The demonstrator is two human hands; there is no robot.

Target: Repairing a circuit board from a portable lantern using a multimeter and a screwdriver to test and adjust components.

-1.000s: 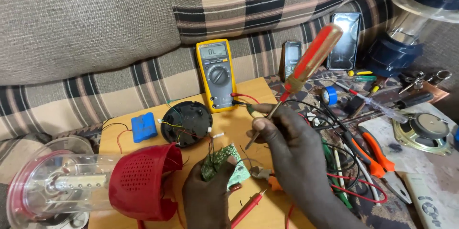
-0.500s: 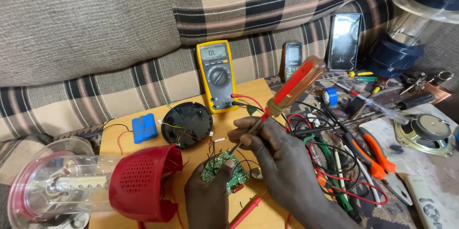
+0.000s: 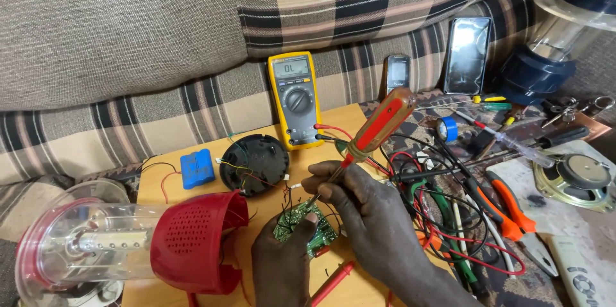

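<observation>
Since the earlier frames the screwdriver (image 3: 378, 128) is being brought down from a raised sweep near the yellow multimeter (image 3: 295, 98), and its tip is now being set against the small green circuit board (image 3: 305, 229). That shift suggests the tool is no longer being carried about but is being applied to one spot on the board, so fine work is being done there.

The right hand (image 3: 359, 211) is being kept closed around the lower shank, with the fingers pinched just above the tip. The left hand (image 3: 282, 259) is being held shut on the board from below, thumb pressed on its upper face, above the wooden table (image 3: 192, 284).

The screwdriver's long axis is being held on a diagonal: the red and amber handle is pointing up and to the right, toward the sofa back, while the tip is pointing down and to the left at the board. The board is being kept roughly flat, slightly tilted toward the camera, with thin wires running from it to the black round base (image 3: 255, 162) beside the blue battery pack (image 3: 197, 168). A red-capped clear lamp housing (image 3: 135, 246) is lying on its side at the left.
</observation>
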